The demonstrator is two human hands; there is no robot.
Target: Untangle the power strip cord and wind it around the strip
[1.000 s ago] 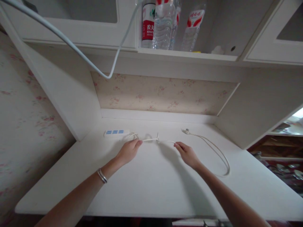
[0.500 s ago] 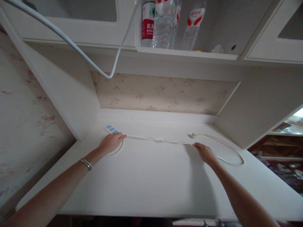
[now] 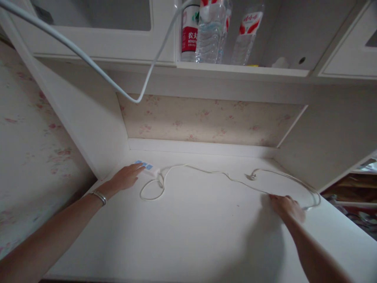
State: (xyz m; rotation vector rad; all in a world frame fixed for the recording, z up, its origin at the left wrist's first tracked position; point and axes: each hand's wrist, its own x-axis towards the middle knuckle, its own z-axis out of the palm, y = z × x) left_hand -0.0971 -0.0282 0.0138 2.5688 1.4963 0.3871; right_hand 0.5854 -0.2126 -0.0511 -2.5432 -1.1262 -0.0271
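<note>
On the white desk [image 3: 176,243] lies a power strip [image 3: 149,166] with blue and white sockets. My left hand [image 3: 127,177], a silver bracelet at its wrist, reaches over its near side; the fingers are stretched out, their tips at the sockets. From the strip's right end runs a white cord [image 3: 203,170], which makes a small loop beside it and then trails slackly rightward. At the right, my right hand [image 3: 287,206] is closed on this cord, pinching it near the desktop. The plug [image 3: 252,177] lies behind that hand, its cord curving round to the right.
A thick pale cable [image 3: 138,100] hangs in front of the upper cupboards. On the open shelf [image 3: 235,70] overhead stand several plastic bottles [image 3: 209,37]. A side panel [image 3: 332,129] bounds the desk at the right, and floral wallpaper [image 3: 38,145] covers the left wall.
My left hand has let go of the cord and moved left to the power strip. My right hand has shifted right and nearer with the cord. The stretched cord now lies slack and looped.
</note>
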